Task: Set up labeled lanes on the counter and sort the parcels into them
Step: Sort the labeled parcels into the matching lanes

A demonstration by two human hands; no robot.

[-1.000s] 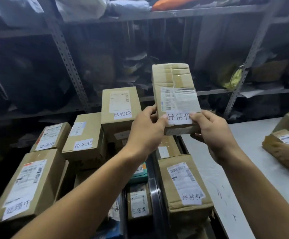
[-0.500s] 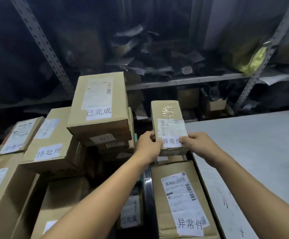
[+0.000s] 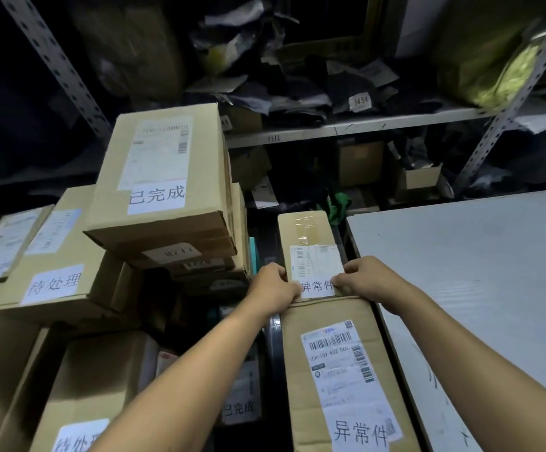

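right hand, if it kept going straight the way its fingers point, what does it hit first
The right hand points leftward across the small parcel it grips; past its label, it would probably meet the left hand.

Small parcel [image 3: 309, 243] labelled 异常件, gripped at near end by left hand [image 3: 273, 288] and right hand [image 3: 367, 280]. Lies just beyond larger 异常件 box [image 3: 340, 380], beside white counter [image 3: 480, 272]. 已完成 box [image 3: 164, 177] tops stack at left.
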